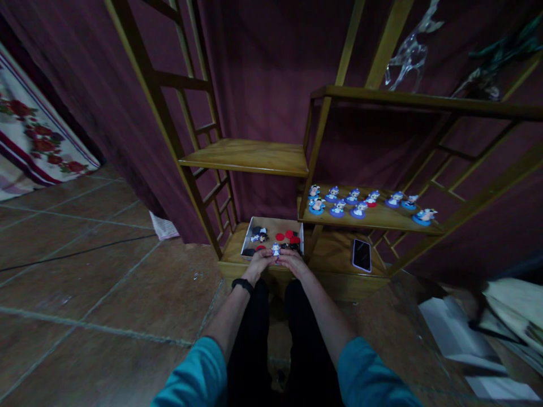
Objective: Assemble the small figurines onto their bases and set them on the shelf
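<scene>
The left forearm (229, 308) and right forearm (324, 308) extend forward, bare below the elbows, slanting inward toward each other. The left grip (261, 262) and right grip (292, 262) sit side by side ahead of the body, their fingers bent inward, fingertips close together in a two-handed pinch.

Wooden shelving (250, 152): the lowest shelf (333, 254) bears an open box (274, 223), left, and a phone (362, 255), right; the shelf above the phone (384, 218), two rough rows of small figurines (358, 209); the next shelf up (424, 102), a transparent animal ornament (409, 58).
</scene>
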Available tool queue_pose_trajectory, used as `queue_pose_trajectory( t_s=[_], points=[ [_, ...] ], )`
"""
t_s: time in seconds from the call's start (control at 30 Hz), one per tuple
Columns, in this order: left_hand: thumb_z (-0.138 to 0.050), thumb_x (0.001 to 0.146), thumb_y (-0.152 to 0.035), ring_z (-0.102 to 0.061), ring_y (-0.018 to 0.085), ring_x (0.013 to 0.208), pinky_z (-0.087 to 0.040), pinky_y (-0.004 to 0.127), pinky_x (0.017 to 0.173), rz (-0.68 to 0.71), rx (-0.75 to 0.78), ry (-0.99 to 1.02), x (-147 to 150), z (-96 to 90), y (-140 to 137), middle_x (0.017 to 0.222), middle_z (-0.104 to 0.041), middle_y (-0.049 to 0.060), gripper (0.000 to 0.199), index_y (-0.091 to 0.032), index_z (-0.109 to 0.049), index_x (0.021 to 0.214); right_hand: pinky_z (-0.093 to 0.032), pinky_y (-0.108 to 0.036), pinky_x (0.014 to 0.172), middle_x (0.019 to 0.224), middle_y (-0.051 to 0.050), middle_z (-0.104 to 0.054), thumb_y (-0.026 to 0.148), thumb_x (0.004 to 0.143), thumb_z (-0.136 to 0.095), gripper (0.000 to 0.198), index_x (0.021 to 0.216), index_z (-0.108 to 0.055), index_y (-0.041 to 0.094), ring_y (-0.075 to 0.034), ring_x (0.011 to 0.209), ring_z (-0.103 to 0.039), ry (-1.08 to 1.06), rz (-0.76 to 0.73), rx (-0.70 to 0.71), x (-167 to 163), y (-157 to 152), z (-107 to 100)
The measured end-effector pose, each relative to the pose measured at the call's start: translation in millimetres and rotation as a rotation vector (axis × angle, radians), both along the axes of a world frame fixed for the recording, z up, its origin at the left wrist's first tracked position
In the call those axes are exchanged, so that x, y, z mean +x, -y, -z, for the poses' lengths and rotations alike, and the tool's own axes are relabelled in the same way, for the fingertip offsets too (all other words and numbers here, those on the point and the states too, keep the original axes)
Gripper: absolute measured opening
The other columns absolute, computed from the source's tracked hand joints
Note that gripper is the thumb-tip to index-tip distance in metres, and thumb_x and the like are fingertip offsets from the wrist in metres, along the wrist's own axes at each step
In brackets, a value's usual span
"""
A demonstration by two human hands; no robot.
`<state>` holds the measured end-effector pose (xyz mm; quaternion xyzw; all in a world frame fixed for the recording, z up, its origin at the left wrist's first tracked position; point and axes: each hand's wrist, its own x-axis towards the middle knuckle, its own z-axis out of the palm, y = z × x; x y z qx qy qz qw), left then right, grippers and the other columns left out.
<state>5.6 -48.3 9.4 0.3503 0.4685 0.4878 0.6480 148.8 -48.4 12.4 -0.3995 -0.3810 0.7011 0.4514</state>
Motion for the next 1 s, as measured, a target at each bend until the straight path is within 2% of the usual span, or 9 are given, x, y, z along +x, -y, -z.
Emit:
queue_pose_trajectory(
  t_s=[0.3, 0.47, 0.77, 1.0],
  points=[
    [-0.083, 0.046, -0.012, -0.058, 0.009, 0.054, -0.047, 0.021, 0.057, 0.012, -0.022, 0.015, 0.0, 2.2, -2.7, 0.063, -0.062, 0.001, 0.036, -0.011, -0.06, 0.073, -0.052, -0.032, 0.08, 0.082, -0.005, -0.071, 0.017, 0.06, -0.071, 0.023, 0.082, -0.067, 0.015, -0.017, 0.078, -0.067, -0.01, 0.011, -0.022, 1.9, -2.0, 1.6],
    [-0.082, 0.045, -0.011, -0.059, 0.009, 0.055, -0.048, 0.021, 0.058, 0.013, 0.002, 0.039, 0.8, 2.7, -1.7, 0.064, -0.063, 0.002, 0.036, -0.011, -0.06, 0.074, -0.051, -0.032, 0.082, 0.082, -0.005, -0.071, 0.017, 0.06, -0.07, 0.021, 0.081, -0.067, 0.015, -0.018, 0.081, -0.067, -0.018, -0.034, 0.021, 2.3, -2.9, 1.4],
    [-0.081, 0.046, -0.008, -0.06, 0.01, 0.058, -0.048, 0.022, 0.062, -0.004, -0.004, 0.048, 1.3, -2.7, 1.1, 0.067, -0.064, 0.002, 0.036, -0.011, -0.06, 0.076, -0.05, -0.033, 0.085, 0.09, -0.005, -0.07, 0.015, 0.059, -0.07, 0.026, 0.085, -0.066, 0.015, -0.018, 0.086, -0.066, -0.026, -0.02, 0.016, 1.9, -7.3, 10.1],
    [-0.077, 0.052, -0.004, -0.061, 0.01, 0.06, -0.049, 0.02, 0.061, -0.037, -0.025, 0.07, 0.9, 0.3, 0.1, 0.069, -0.064, 0.003, 0.03, -0.01, -0.061, 0.076, -0.048, -0.035, 0.088, 0.092, -0.006, -0.07, 0.017, 0.055, -0.073, 0.033, 0.087, -0.065, 0.015, -0.019, 0.089, -0.065, -0.029, -0.029, 0.011, 1.8, -6.7, 7.9]
  ],
)
